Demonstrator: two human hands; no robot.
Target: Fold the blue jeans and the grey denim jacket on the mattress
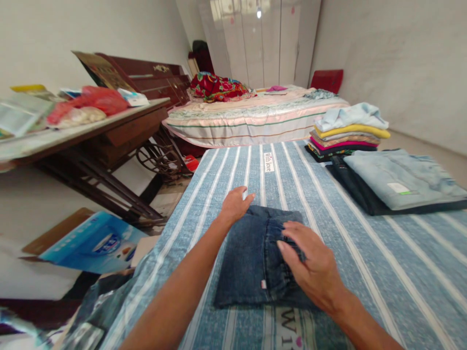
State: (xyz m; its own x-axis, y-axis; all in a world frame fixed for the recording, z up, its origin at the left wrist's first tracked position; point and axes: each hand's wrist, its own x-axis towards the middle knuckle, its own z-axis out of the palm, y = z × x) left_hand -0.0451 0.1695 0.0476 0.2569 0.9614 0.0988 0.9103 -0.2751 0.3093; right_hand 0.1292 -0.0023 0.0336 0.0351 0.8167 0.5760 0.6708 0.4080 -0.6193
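Your hands are apart from each other, thumbs parted from fingers: your left hand [236,204] is at the far left corner of the folded dark denim garment [248,257], your right hand [317,262] over its right part. You cannot tell whether either one touches it. The garment lies flat on the blue striped sheet [394,272]. Beyond it to the right, light-blue jeans [412,177] rest on a black garment [353,189], beside a stack of folded clothes [346,133]. Left of the denim garment is a blue box [98,248]; far beyond it, a bed [255,121].
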